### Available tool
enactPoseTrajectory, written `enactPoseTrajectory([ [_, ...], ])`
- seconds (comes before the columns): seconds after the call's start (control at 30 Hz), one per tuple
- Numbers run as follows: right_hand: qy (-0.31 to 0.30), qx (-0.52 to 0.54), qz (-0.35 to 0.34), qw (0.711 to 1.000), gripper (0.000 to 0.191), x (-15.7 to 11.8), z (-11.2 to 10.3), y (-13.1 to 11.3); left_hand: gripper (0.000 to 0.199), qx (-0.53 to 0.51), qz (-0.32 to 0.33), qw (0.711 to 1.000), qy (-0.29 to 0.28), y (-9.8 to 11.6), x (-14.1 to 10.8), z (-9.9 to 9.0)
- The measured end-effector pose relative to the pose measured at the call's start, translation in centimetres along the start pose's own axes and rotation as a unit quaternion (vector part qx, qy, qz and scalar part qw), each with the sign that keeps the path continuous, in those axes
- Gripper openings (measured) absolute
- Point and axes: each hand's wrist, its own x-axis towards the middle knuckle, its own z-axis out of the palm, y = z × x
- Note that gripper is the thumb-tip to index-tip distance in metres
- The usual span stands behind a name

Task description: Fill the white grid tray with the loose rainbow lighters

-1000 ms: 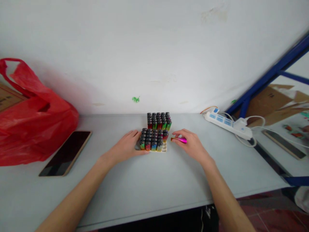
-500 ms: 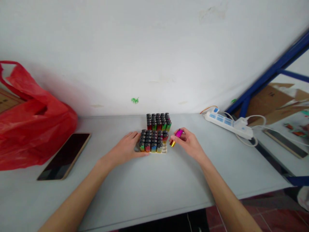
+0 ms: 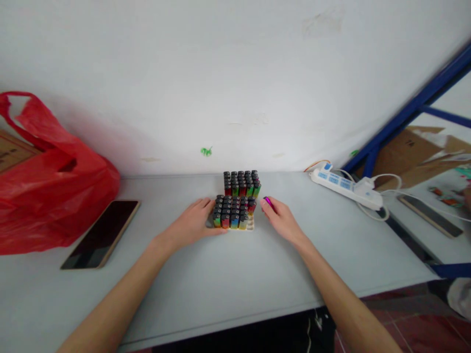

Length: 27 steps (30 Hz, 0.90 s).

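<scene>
Several coloured lighters [image 3: 234, 215] with black tops stand upright in rows in a white tray [image 3: 250, 224]. Bare pockets of the tray show at its right front corner. My left hand [image 3: 196, 217] grips the tray's left side, fingers behind and along the side, thumb against the front edge. Just right of the tray, my right hand [image 3: 283, 219] is closed on a purple lighter [image 3: 270, 202], tilted and mostly covered by the fingers. Behind the front tray stands a second block of upright lighters [image 3: 242, 184], apart from both hands.
A phone [image 3: 101, 235] lies on the grey table [image 3: 221, 284] at left, beside a red plastic bag [image 3: 55, 186]. A white power strip [image 3: 346, 185] with cables sits at the right rear. Beyond it are a blue metal frame [image 3: 412, 115] and a cardboard box [image 3: 401, 152].
My right hand has turned the lighter, so its gold end no longer shows and only a purple part remains visible. The left hand stays at the tray. The view has shifted slightly.
</scene>
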Motion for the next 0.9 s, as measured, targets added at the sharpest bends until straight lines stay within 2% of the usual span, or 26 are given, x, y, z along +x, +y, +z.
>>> enactPoseTrajectory([
  [0.13, 0.039, -0.023, 0.015, 0.999, 0.065, -0.2, 0.0, -0.9, 0.06, 0.008, 0.005, 1.0, -0.002, -0.2, 0.0, 0.1],
  [0.23, 0.045, -0.02, 0.016, 0.999, 0.064, -0.4, -0.2, -1.4, 0.061, 0.009, 0.004, 1.0, -0.008, -0.2, 0.0, 0.2],
  [0.6, 0.036, -0.014, 0.026, 0.999, 0.039, -0.5, 0.4, -2.2, 0.059, -0.006, 0.0, 1.0, 0.006, -0.1, 0.0, 0.1],
  [0.8, 0.059, -0.035, 0.019, 0.997, 0.051, -0.4, 0.3, -2.3, 0.061, -0.005, -0.009, 1.0, -0.001, -0.1, 0.0, 0.0],
  [0.9, 0.063, -0.036, 0.027, 0.997, 0.047, -0.3, 0.4, -1.8, 0.059, -0.004, -0.005, 1.0, -0.001, -0.2, 0.1, 0.1],
])
